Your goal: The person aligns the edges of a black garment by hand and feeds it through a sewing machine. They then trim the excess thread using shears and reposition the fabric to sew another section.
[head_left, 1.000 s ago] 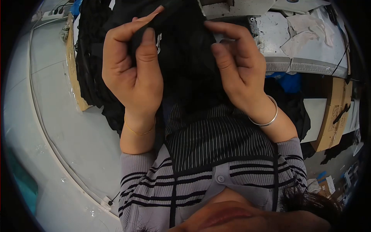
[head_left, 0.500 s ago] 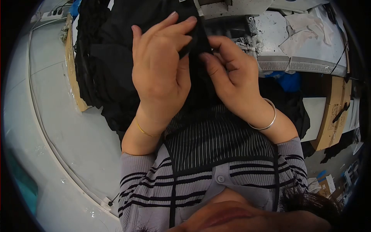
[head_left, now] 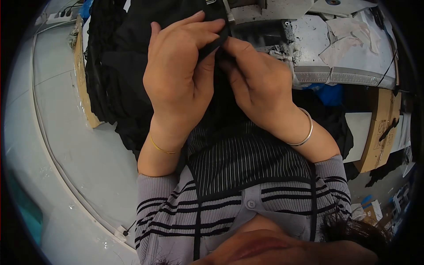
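Note:
Black fabric [head_left: 126, 66] lies heaped under and beyond both hands, at the upper middle of the view. My left hand [head_left: 179, 73] pinches the fabric between thumb and index finger, its other fingers raised and bent. Just to its right, my right hand [head_left: 260, 79] has its index fingertip against the same fabric edge, with the thumb tucked below in shadow. The two hands nearly touch at the fingertips. Part of a metal machine foot [head_left: 210, 1] shows at the top edge, beyond the fingers.
A sewing machine bed [head_left: 309, 39] with lint and torn paper [head_left: 349, 39] on it stands at the upper right, a ruler strip [head_left: 344, 76] along its front. Cardboard [head_left: 380, 128] is at the right. A power strip [head_left: 59, 17] sits at the upper left.
My right hand has moved left and slightly up, its index fingertip now close to my left fingers. My left hand has shifted slightly left.

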Demonstrator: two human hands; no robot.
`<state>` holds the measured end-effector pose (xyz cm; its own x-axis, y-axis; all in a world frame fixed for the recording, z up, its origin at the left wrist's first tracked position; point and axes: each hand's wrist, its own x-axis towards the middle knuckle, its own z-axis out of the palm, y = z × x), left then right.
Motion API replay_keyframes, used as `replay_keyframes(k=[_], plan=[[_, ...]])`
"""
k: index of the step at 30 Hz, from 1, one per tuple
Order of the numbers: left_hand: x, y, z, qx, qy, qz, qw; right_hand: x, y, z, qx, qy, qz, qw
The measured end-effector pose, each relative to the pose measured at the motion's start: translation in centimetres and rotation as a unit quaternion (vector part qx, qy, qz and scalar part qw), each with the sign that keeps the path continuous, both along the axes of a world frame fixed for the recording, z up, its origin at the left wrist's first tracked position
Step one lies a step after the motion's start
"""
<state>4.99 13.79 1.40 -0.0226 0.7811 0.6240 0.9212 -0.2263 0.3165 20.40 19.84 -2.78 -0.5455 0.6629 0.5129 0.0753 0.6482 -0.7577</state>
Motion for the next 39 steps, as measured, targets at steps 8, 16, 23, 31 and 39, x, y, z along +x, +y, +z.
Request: replay_keyframes(k=[8, 16, 23, 31, 39], plan=[[-0.8, 2.1, 2.4, -0.058, -0.002, -0.046, 0.997, -1.5, 0.3, -0.7, -0.066, 0.065, 0.001, 0.996], [-5.0, 0.9, 0.3, 0.104, 0.011, 0.069, 0.992, 0.0, -2.2, -0.9, -0.385, 0.129, 0.114, 0.907], [-1.7, -5.9, -3.5, 0.191, -0.116, 0.084, 0.971, 2.4, -3.2, -1.9, -0.271, 0.043, 0.09, 0.957], [1.5, -8.2, -5.8, -0.103, -0.322, 0.132, 0.932, 3.4, -4.1, -2.1, -0.167, 0.023, 0.055, 0.984], [1.0, -6.9, -7.4, -0.048, -0.191, 0.155, 0.968, 4.1, -4.7, -2.4, -0.295, 0.022, 0.037, 0.955]])
